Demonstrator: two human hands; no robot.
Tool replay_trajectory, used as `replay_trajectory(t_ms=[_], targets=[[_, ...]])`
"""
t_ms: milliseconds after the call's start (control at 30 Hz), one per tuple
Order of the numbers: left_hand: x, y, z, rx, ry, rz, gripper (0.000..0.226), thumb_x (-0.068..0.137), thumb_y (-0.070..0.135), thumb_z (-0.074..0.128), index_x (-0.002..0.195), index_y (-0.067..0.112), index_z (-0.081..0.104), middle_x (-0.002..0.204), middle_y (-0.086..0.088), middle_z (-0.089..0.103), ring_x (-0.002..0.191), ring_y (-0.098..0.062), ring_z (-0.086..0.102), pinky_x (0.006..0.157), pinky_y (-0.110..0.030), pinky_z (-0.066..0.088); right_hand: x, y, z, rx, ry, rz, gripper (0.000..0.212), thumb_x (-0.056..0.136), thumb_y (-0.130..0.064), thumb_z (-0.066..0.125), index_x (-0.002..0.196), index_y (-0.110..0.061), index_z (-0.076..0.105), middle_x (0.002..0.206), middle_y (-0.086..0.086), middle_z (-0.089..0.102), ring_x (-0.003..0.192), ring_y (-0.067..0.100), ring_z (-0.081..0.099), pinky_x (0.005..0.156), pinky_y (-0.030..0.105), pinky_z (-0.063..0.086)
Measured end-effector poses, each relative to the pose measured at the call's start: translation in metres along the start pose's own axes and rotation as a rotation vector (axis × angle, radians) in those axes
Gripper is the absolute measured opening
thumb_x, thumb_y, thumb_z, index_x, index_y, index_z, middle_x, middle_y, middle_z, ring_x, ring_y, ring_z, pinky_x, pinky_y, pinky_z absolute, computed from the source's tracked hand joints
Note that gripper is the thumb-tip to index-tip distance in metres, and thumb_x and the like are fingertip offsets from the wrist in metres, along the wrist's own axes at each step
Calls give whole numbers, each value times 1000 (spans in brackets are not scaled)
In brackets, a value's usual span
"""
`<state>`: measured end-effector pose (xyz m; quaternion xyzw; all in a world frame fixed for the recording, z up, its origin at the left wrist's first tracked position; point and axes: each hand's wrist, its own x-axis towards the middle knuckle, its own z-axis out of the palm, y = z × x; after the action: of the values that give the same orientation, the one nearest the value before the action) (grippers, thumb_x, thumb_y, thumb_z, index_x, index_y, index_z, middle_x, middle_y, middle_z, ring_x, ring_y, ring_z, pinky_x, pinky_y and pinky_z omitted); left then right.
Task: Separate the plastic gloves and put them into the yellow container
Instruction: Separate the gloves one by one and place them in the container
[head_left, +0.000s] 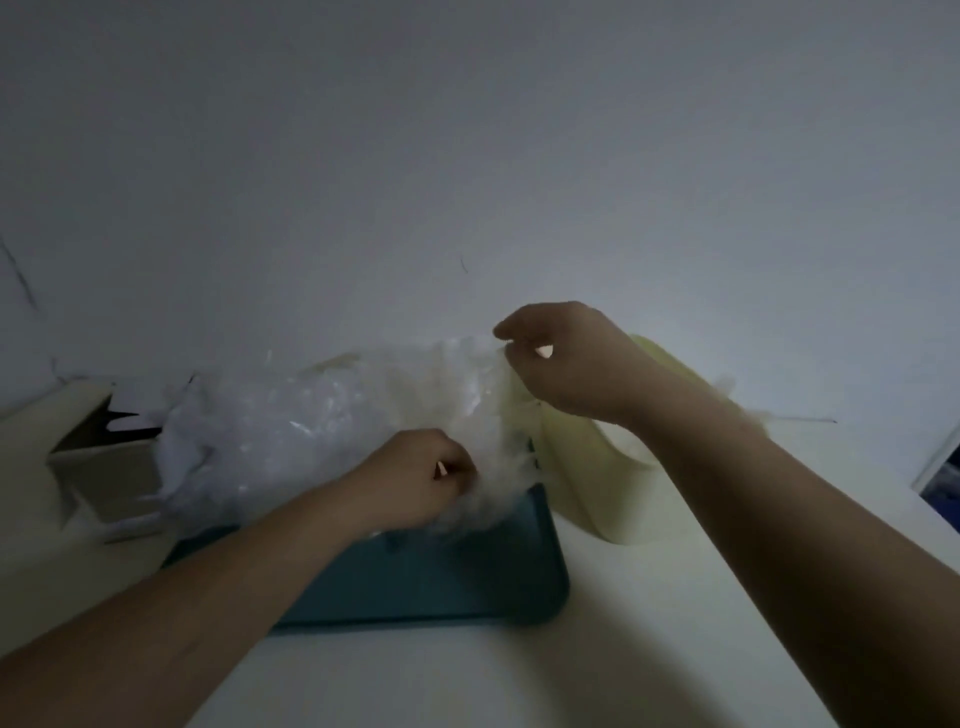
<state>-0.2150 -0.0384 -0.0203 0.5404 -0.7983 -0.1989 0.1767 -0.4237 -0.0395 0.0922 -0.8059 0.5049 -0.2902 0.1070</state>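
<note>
Hands work over a dim white table (519, 675) in the head view. The left hand (421, 478) has its fingers curled into the near edge of a heap of clear plastic gloves (311, 431), which lies on a teal tray (457, 577). The right hand (566, 358), raised higher, pinches the top of one thin glove (485, 400) between thumb and fingertips, and the glove hangs stretched between the two hands. Just right of the tray stands the yellow container (597, 483), partly behind the right wrist. A pale box (78, 457) sits at the left.
</note>
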Motion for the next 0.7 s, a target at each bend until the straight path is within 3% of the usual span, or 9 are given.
replay_trajectory(t_ms=[100, 200, 300, 400, 467, 533, 600, 700], targets=[[-3, 5, -33, -252, 78, -74, 15, 102, 34, 64, 103, 32, 79, 90, 25, 70, 88, 4, 65, 76, -12, 47, -12, -5, 6, 259, -291, 91, 71, 86, -44, 81, 148, -31, 51, 148, -10, 55, 133, 13, 52, 111, 35, 45], [-12, 6, -61, -368, 140, -77, 20, 103, 28, 62, 95, 31, 80, 96, 17, 77, 95, -1, 69, 83, -20, 53, -11, 0, 10, 264, -448, 118, 100, 70, -48, 92, 155, -37, 41, 154, -15, 47, 140, 10, 43, 112, 32, 39], [-22, 9, -60, -236, 20, 24, 11, 92, 41, 77, 96, 32, 80, 101, 19, 76, 98, 2, 68, 86, -20, 54, -5, 4, 20, 144, -487, 130, 89, 79, -32, 89, 155, -29, 43, 151, -8, 52, 137, 15, 51, 104, 28, 47], [-24, 7, -21, 42, -172, 34, 33, 80, 60, 80, 101, 37, 72, 103, 21, 65, 96, -1, 65, 85, -27, 58, -5, -3, 42, -17, -560, 119, 72, 94, -14, 74, 157, -21, 40, 150, 2, 54, 132, 22, 57, 106, 32, 51], [-22, 4, 5, 152, -218, 74, 14, 84, 53, 76, 83, 42, 67, 92, 19, 59, 82, -6, 64, 76, -31, 59, -9, -2, 57, -143, -596, 110, 69, 97, -10, 66, 158, -23, 38, 151, 1, 53, 133, 22, 56, 109, 34, 50], [-22, -5, 20, 149, -187, 125, 20, 91, 40, 70, 72, 41, 66, 92, 18, 54, 81, -7, 59, 73, -29, 52, -14, 5, 65, -161, -583, 119, 66, 97, -13, 63, 157, -25, 39, 151, -1, 54, 134, 20, 55, 111, 35, 48], [-24, -11, 22, 104, -119, 135, 14, 95, 32, 68, 83, 35, 74, 96, 17, 56, 85, -6, 60, 79, -28, 51, -21, 12, 65, -93, -541, 105, 64, 97, -27, 69, 155, -26, 42, 150, -3, 56, 134, 17, 56, 112, 34, 47], [-24, -19, 7, -131, -23, 39, 11, 96, 26, 69, 88, 30, 76, 92, 13, 69, 87, -5, 68, 81, -29, 54, -29, 15, 56, 116, -499, 68, 81, 83, -50, 82, 153, -29, 47, 146, -11, 59, 133, 8, 55, 110, 25, 44]])
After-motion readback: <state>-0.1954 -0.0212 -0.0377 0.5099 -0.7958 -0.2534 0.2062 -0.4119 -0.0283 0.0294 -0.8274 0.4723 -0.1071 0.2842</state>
